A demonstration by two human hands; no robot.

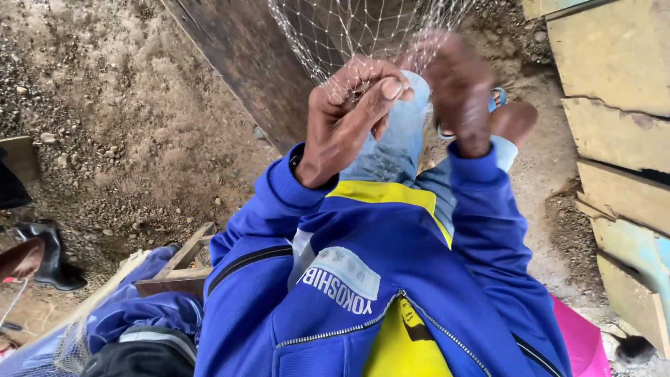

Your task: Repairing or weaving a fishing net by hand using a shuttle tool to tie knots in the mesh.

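The fine, pale mesh fishing net [349, 31] hangs from above the top edge of the view and comes down to your hands at the far centre of the scene, so its weight keeps the mesh stretched and the openings spread where you can see them. It drapes in front of the dark, slanting wooden plank [244, 63], which gives the thin strands a dark backing.

Your left hand [349, 115] is raised with the wrist bent, and its fingers [370, 94] are curled narrow around a gathered bunch of mesh, the thumb pressed along the top to pin it. That grip holds one section taut and still.

Your right hand [457, 87] sits just beside it, slightly farther and to the right. It is blurred, so you cannot tell from this view whether its fingers are pinching strands or a small tool; it is at the net, close enough to meet the left hand.

Both hands are lifted over your knee in light blue denim [394, 143], which sits below the work. The sleeves of your blue and yellow zip jacket [363, 279] fill the near part of the view.

Farther out, gravelly bare ground [125, 105] spreads left, with a black rubber boot [52, 262] at the left edge. Worn, pale painted boards [618, 77] stand on the right, and a pink sheet [579, 342] shows near right.
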